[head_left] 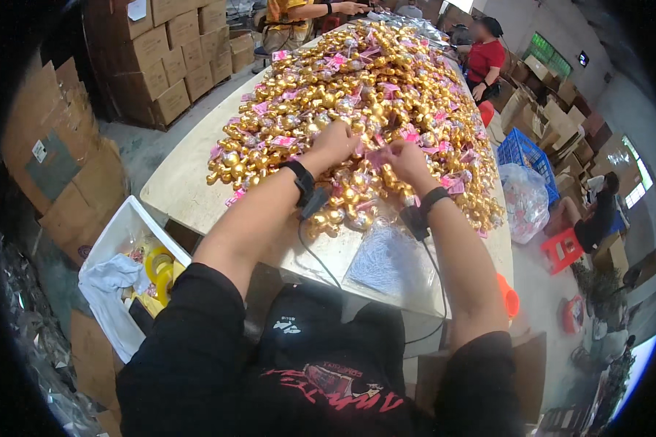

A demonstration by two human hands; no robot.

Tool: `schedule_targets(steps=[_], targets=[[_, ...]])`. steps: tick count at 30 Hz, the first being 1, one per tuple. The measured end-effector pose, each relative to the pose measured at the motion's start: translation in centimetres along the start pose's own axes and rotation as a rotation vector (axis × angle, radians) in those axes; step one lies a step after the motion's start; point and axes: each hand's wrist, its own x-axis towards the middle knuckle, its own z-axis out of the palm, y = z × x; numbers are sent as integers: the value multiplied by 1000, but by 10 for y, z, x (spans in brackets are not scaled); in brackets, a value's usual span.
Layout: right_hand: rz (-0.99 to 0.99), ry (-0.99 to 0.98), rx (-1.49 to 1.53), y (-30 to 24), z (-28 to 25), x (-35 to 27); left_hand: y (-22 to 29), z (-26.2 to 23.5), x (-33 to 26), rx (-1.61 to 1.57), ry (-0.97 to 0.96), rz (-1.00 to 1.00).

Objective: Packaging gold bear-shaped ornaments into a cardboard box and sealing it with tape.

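Note:
A large heap of shiny gold figurines (321, 95) with pink tags covers the table before me. At the near side of the heap, my left hand (335, 144) is closed with its fingertips pinched. What it holds is hidden or too small to make out. Just to its right, my right hand (410, 162) pinches a pink tag (379, 156) over the gold figurines. Both wrists wear black bands with thin cables. A flat bundle of thin white strings (388, 264) lies at the table's near edge.
The pale table (189, 171) stretches away from me. To the left stands a white bin (124, 320) with cloth and yellow tape rolls; cardboard boxes (153, 62) are stacked beyond. On the right are a blue crate (526, 156), a full plastic bag (525, 204) and several people.

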Motion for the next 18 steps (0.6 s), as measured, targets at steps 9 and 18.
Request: schedule_targets(steps=[9, 18], targets=[[-111, 197, 415, -65, -68, 18, 62, -69, 35, -382, 338, 115], [-178, 67, 504, -159, -130, -3, 119, -143, 8, -1016, 152, 249]])
